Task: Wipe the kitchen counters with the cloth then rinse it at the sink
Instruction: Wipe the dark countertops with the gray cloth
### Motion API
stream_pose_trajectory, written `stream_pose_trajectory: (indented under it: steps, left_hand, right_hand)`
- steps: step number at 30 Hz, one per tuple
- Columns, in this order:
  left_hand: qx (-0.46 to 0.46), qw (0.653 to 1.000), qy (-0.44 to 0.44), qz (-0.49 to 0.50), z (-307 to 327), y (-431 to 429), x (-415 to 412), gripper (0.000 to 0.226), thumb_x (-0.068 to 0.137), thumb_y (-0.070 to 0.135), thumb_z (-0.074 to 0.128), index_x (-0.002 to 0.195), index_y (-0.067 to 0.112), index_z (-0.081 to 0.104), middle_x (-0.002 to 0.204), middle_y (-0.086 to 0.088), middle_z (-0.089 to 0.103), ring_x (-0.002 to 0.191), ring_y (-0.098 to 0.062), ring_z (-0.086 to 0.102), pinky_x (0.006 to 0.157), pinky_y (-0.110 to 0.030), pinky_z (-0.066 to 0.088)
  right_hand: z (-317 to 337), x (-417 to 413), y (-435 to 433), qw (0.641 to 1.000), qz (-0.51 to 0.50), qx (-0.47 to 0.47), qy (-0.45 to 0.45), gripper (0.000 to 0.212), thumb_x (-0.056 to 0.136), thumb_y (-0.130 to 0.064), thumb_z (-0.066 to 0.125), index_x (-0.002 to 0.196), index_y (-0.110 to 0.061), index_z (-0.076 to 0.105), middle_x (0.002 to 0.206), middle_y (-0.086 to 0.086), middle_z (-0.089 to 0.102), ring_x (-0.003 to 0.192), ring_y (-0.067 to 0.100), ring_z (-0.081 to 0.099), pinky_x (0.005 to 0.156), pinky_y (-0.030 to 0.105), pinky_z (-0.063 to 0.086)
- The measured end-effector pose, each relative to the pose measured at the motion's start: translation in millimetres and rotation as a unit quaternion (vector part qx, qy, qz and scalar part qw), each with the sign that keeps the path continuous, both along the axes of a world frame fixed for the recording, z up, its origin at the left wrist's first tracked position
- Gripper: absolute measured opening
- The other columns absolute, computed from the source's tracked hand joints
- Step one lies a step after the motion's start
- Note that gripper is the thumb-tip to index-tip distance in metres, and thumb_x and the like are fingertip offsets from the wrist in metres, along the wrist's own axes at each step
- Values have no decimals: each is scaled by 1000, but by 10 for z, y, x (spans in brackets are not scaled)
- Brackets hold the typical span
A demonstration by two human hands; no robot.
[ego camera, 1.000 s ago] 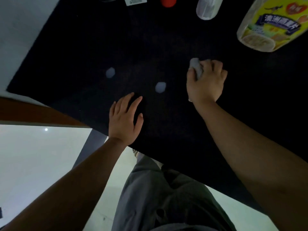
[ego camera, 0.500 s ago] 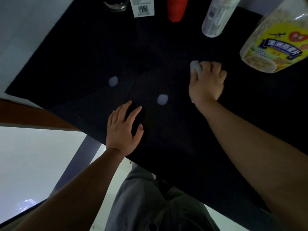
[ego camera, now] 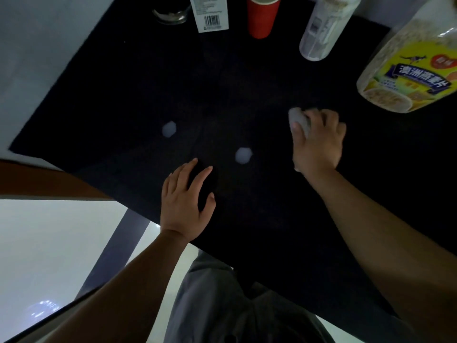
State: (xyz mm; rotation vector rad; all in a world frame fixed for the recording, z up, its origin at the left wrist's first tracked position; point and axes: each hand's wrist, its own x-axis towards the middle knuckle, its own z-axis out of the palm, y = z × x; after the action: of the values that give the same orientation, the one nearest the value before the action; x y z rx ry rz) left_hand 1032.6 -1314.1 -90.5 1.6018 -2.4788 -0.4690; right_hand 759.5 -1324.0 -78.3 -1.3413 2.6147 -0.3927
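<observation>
Curled fingers of the right hand (ego camera: 317,142) press down on the cloth (ego camera: 299,121), a pale wad bunched beneath the palm; only its far end shows, poking out at about 11 o'clock of the knuckles, with a thin pale sliver by the heel of the hand; from those two ends I judge its long axis to run roughly 12 to 6 under the hand, the exposed end pointing away from the person; the cloth lies flat against the black counter (ego camera: 148,82), right of centre. From the wad, the nearer pale spot (ego camera: 243,155) lies at about 8 o'clock and the farther pale spot (ego camera: 169,129) at 9 o'clock, both well apart from it; whether they are drops or glints of light I cannot tell; a stroke toward 9 o'clock would carry the cloth broadside over that ground. The left hand (ego camera: 184,196) rests on the counter near its front edge, fingers straight and spread, holding nothing; it sits nearer the spots than the right, yet has no cloth. At 1 o'clock of the cloth stands the oat jar (ego camera: 408,73), close enough to be knocked; the clear bottle (ego camera: 324,28), red cup (ego camera: 262,18) and barcoded carton (ego camera: 210,13) line the 12 o'clock edge.
</observation>
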Motion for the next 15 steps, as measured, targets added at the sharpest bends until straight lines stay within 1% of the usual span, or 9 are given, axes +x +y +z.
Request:
stream_pose_trajectory:
  steps: [2,4,7,9,10,12,15]
  left_hand:
    - [5,1000,-4,0,1,1,-3,53,82,41,43,133,25,48,145,-6,40,132,-29,33,110,-52,29]
    - [7,1000,-4,2,0,0,-4,53,82,41,44,133,26,48,145,-6,40,132,-29,34,109,-53,29]
    - [4,1000,-7,2,-6,2,-2,53,83,40,44,134,26,48,146,-6,40,132,-28,33,110,-51,29]
    - [6,1000,-11,3,-4,6,0,53,83,41,43,134,26,47,146,-7,40,133,-27,31,111,-49,27]
    - [6,1000,-12,3,-4,5,0,53,84,41,43,134,25,47,146,-7,40,133,-27,30,111,-49,27]
    - [4,1000,-13,0,-6,5,2,53,84,41,43,134,25,47,146,-7,41,133,-26,31,111,-49,27]
    - [2,1000,-14,-5,-11,6,6,52,85,41,42,134,25,47,145,-7,42,133,-27,33,112,-48,25]
  right_hand:
    - [-11,87,-268,1000,-1,-15,-16,43,96,-41,38,130,-16,45,140,13,36,117,35,39,100,40,32]
    - [-24,262,-333,999,31,-26,-32,41,95,-42,38,128,-19,45,139,10,37,115,33,40,96,38,36]
    - [-23,577,-97,992,107,-37,-52,39,93,-41,44,126,-23,49,137,6,40,111,30,41,89,39,43]
    - [-7,723,166,988,138,-31,-64,38,92,-41,47,126,-24,50,137,3,41,112,28,42,87,38,46]
    - [1,750,303,988,138,-32,-67,37,92,-41,48,125,-24,51,137,3,42,112,28,43,88,38,46]
    - [12,709,551,991,104,-35,-70,36,92,-41,49,123,-24,52,136,3,44,113,28,43,90,39,42]
    - [32,526,640,997,33,-12,-62,39,93,-42,45,127,-24,49,140,2,39,116,27,39,88,30,32]
